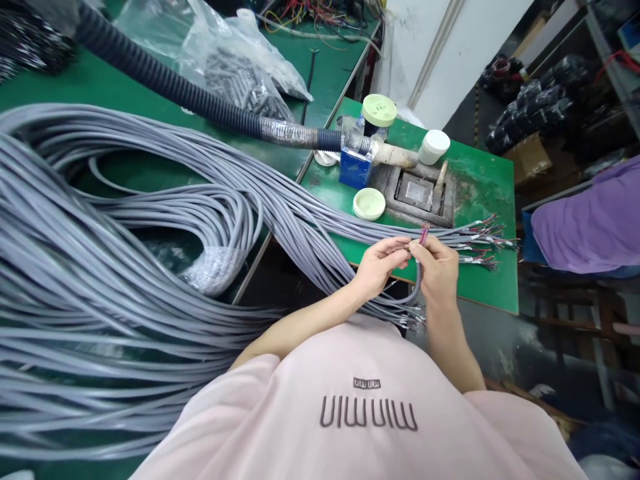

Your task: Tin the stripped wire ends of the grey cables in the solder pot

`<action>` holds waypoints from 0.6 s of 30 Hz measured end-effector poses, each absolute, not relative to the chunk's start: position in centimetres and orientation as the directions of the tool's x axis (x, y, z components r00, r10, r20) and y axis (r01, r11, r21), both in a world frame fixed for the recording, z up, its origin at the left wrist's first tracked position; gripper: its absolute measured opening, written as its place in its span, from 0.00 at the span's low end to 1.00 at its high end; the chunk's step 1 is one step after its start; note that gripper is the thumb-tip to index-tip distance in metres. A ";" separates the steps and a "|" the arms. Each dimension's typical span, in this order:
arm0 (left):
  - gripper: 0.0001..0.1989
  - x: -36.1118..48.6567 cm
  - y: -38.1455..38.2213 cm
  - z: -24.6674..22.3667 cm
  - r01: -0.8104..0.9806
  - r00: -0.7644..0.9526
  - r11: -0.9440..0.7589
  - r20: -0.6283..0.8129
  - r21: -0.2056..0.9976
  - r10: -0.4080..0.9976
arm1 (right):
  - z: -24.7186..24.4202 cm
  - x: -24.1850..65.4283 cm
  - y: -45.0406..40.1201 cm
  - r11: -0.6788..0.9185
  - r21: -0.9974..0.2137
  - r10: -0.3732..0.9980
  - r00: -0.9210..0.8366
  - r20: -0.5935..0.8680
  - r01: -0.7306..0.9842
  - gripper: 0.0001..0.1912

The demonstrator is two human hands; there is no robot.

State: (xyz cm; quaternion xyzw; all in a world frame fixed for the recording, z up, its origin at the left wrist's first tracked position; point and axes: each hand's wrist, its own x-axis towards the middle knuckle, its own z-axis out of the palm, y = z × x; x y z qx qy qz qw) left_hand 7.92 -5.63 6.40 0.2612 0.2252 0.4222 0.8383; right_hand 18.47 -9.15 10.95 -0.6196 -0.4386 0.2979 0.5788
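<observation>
My right hand [436,267] pinches the end of one grey cable [418,283], and its thin red and dark wires [424,233] stick up above the fingertips. Close beside it, my left hand [383,263] has thumb and fingers together at the same wires; what lies between them is too small to make out. Both hands are over the front edge of the green table. Beyond them a thick bundle of grey cables [320,213] ends in stripped wires [485,243]. More stripped ends [410,317] are just below my hands.
A solder pot [417,190] with a brush stands behind my hands. Around it are an open lid [369,204], a white jar [434,147], a blue box [355,167] and a black hose [175,83]. Coiled grey cables fill the left. A person in purple [590,220] is at right.
</observation>
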 end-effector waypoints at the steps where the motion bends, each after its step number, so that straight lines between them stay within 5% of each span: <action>1: 0.19 8.1 -5.8 6.6 -0.597 0.547 0.530 -0.178 0.602 0.818 | 11.0 18.3 -9.4 0.055 -0.979 0.894 0.428 0.137 0.198 0.11; 8: 0.21 6.9 -5.1 7.4 -0.571 0.568 0.533 -0.168 0.624 0.806 | 11.0 18.2 -11.5 -0.013 -0.985 0.959 0.279 0.037 0.174 0.04; 11: 0.21 6.0 -4.3 7.4 -0.535 0.606 0.520 -0.127 0.666 0.785 | 11.0 17.8 -12.9 -0.091 -0.977 0.988 0.139 -0.064 0.193 0.09; 15: 0.23 6.1 -4.7 6.5 -0.407 0.777 0.613 -0.095 0.677 0.622 | 10.7 16.9 -13.9 -0.103 -0.981 0.995 0.006 -0.104 0.167 0.13; 18: 0.24 6.6 -5.6 5.7 -0.355 0.846 0.682 -0.091 0.639 0.526 | 10.4 16.8 -13.8 -0.104 -0.983 0.992 0.086 -0.092 0.149 0.13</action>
